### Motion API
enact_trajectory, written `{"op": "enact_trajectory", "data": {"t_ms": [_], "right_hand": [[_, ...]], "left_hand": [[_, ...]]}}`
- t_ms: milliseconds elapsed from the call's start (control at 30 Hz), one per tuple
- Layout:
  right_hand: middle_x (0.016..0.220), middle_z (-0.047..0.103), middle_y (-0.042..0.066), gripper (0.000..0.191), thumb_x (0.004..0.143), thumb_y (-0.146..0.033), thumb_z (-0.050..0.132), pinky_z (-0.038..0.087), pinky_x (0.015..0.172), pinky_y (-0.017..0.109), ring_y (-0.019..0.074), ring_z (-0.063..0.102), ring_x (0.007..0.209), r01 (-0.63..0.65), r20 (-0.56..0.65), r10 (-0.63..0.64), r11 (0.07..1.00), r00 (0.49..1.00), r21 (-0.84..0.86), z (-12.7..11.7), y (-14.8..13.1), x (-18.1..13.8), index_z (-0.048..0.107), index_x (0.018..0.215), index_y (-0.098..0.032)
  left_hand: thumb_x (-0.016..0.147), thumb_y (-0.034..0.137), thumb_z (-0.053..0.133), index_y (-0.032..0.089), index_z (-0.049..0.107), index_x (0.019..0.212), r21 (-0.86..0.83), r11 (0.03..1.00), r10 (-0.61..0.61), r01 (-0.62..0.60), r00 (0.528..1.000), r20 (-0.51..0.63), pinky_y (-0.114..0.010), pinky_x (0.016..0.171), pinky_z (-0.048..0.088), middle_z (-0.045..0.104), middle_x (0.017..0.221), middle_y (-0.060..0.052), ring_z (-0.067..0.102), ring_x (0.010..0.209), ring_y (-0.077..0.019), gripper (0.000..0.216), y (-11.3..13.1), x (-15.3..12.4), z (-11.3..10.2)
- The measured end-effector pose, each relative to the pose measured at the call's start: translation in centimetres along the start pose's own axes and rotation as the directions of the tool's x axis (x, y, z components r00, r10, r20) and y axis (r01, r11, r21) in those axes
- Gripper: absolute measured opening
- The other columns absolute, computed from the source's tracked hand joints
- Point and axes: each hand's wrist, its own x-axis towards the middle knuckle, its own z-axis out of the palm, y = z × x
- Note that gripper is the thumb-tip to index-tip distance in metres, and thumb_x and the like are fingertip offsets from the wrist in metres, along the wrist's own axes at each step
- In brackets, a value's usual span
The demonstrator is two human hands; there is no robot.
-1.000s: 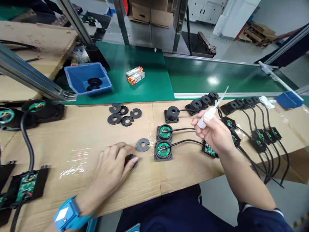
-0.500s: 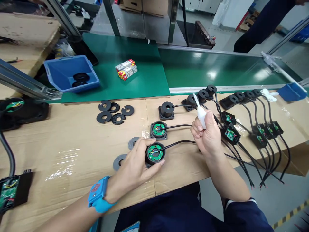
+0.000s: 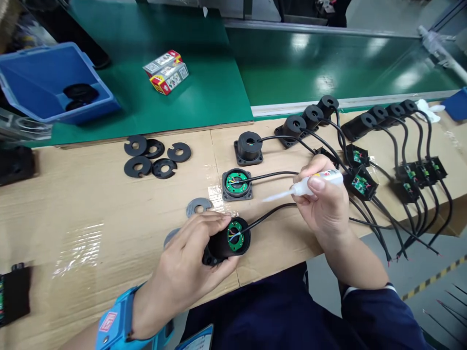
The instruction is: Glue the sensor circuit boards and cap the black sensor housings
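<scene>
Pointing left, bottle (image 3: 303, 186) crosswise, housing (image 3: 222, 244) tipped right

Bright glare spots on green surface (image 3: 272, 68)

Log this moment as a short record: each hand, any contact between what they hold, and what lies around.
Left hand: grips a black housing, tilted, its green circuit board facing right
Right hand: holds a white bottle, thin nozzle pointing left
Contact: nozzle and housing apart
Left side: five notched rings grouped together
Back left: blue bin, two small boxes
</scene>
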Motion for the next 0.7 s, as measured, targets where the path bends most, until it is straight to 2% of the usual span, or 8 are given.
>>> {"op": "enact_trajectory", "data": {"t_ms": [133,233,367,533,700], "right_hand": [[0.065,0.052,0.000,0.032,0.092,-0.037,0.074,0.032,0.047,0.020,0.0061,0.043,0.052,0.113,0.100,-0.097,0.977,0.990,-0.178,-0.6,0.9,-1.0,0.059,0.078,-0.013],[0.069,0.055,0.002,0.030,0.101,-0.038,0.065,0.034,0.050,0.023,0.0077,0.048,0.057,0.221,0.216,-0.173,0.950,0.961,-0.222,-1.1,1.4,-1.7,0.062,0.086,-0.012],[0.076,0.059,0.004,0.022,0.098,-0.033,0.068,0.039,0.056,0.025,0.0091,0.053,0.064,0.277,0.281,-0.193,0.911,0.940,-0.304,-1.1,1.3,-2.5,0.067,0.091,-0.012],[0.072,0.057,0.001,0.018,0.096,-0.026,0.068,0.039,0.056,0.023,0.0068,0.051,0.061,0.311,0.340,-0.173,0.859,0.924,-0.406,-0.4,0.8,-2.6,0.064,0.087,-0.012],[0.068,0.057,-0.001,0.026,0.093,-0.031,0.075,0.042,0.056,0.022,0.0058,0.052,0.059,0.361,0.365,-0.196,0.806,0.910,-0.469,0.5,0.2,-2.3,0.061,0.083,-0.011]], "left_hand": [[0.086,0.016,0.077,0.006,0.057,0.121,-0.042,0.999,0.011,-0.011,1.000,0.014,-0.027,0.112,0.049,0.067,0.117,-0.011,0.063,0.116,-0.0156,0.041,0.3,0.5,-0.2],[0.086,0.016,0.077,0.006,0.057,0.122,-0.051,0.999,0.004,-0.004,1.000,0.011,-0.028,0.110,0.049,0.067,0.117,-0.011,0.063,0.116,-0.0158,0.042,0.5,0.5,-0.1],[0.085,0.013,0.077,0.007,0.057,0.125,-0.075,0.997,-0.017,0.018,1.000,0.020,-0.032,0.109,0.052,0.067,0.119,-0.012,0.064,0.117,-0.0179,0.045,0.6,0.2,0.0],[0.085,0.013,0.077,0.005,0.058,0.123,-0.062,0.998,-0.004,0.005,1.000,0.019,-0.031,0.107,0.053,0.068,0.118,-0.011,0.064,0.116,-0.0167,0.044,0.6,0.2,-0.2],[0.086,0.012,0.076,0.004,0.058,0.122,-0.056,0.998,-0.011,0.012,1.000,0.025,-0.029,0.107,0.052,0.067,0.116,-0.011,0.063,0.116,-0.0151,0.041,0.7,0.2,-0.5]]}}
